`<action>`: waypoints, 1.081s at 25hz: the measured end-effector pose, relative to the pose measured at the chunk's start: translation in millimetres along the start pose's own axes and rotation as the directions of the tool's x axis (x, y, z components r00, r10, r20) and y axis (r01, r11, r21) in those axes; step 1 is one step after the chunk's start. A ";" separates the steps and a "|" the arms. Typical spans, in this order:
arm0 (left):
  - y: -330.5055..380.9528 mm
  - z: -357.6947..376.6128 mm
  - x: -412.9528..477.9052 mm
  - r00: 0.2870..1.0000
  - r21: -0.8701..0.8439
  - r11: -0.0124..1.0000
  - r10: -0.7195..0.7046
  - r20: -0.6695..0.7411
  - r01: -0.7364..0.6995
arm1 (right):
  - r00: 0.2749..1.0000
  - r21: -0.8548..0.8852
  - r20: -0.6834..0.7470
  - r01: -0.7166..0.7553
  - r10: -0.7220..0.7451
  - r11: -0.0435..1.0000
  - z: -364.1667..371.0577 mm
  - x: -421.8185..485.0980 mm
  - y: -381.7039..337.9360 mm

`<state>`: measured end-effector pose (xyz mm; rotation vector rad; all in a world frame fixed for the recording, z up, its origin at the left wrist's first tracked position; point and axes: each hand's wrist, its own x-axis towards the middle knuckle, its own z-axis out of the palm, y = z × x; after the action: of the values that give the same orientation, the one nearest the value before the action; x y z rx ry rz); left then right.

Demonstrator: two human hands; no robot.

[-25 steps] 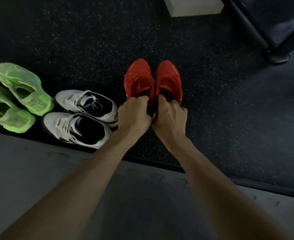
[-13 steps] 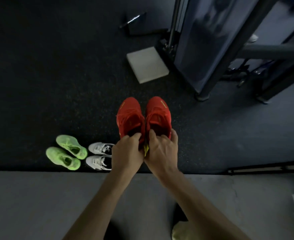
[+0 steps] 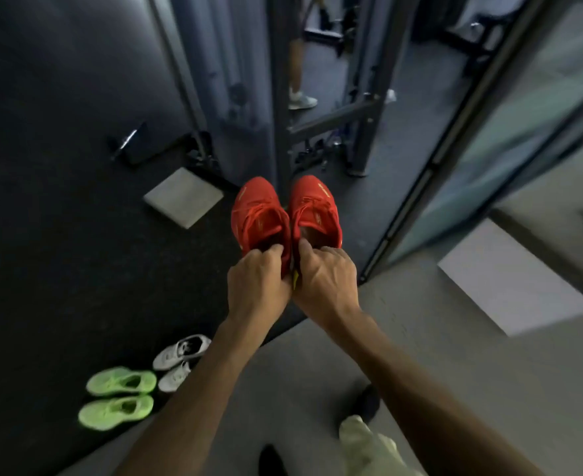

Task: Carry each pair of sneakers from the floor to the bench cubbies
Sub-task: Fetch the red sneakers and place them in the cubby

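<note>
Red sneakers (image 3: 259,218), a matched pair, are held up in the air side by side with their inner sides touching and their toes pointing away from the person. The left hand (image 3: 255,283) grips the heel collar of the left shoe, its fingers curled into the opening. The right hand (image 3: 326,280) grips the heel of the right shoe in the same way, thumb tucked inside the collar. The two hands press together between the heels, where a small yellow tab (image 3: 295,280) shows. Below them lies the dark speckled floor (image 3: 60,252). On it at lower left sit the green sneakers (image 3: 118,396), with the white sneakers (image 3: 180,355) just beside them and partly hidden by the left forearm; both pairs are well apart from the red one. A pale square pad (image 3: 183,197) lies near the foot of a metal machine frame (image 3: 279,97)
</note>
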<state>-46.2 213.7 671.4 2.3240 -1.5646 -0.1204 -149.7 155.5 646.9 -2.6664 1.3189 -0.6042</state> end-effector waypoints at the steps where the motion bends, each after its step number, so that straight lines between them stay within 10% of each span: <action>1: 21.2 0.8 -11.1 0.998 0.009 0.999 0.050 0.032 -0.051 | 0.999 -0.006 -0.022 -0.044 0.044 0.999 -18.0 -21.0 13.5; 7: 205.2 50.3 -96.2 0.882 0.001 0.911 0.399 0.251 -0.412 | 0.892 -0.080 -0.141 -0.442 0.429 0.893 -114.1 -179.5 141.1; 13: 458.2 123.7 -194.9 0.615 -0.143 0.686 0.711 0.341 -0.713 | 0.632 -0.103 -0.339 -0.761 0.697 0.640 -213.1 -357.5 322.9; 19: 696.9 175.6 -278.0 0.450 -0.266 0.533 0.836 0.313 -0.804 | 0.511 -0.144 -0.398 -0.855 0.762 0.498 -332.0 -491.4 500.1; 27: 938.9 253.6 -245.3 0.411 -0.325 0.479 0.875 0.257 -0.816 | 0.510 -0.168 -0.433 -0.856 0.743 0.490 -424.1 -512.2 735.8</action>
<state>-1037.0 62.0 706.0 1.1289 -2.6488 -0.4500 -1140.5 135.3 684.8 -1.7340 2.7531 -0.6611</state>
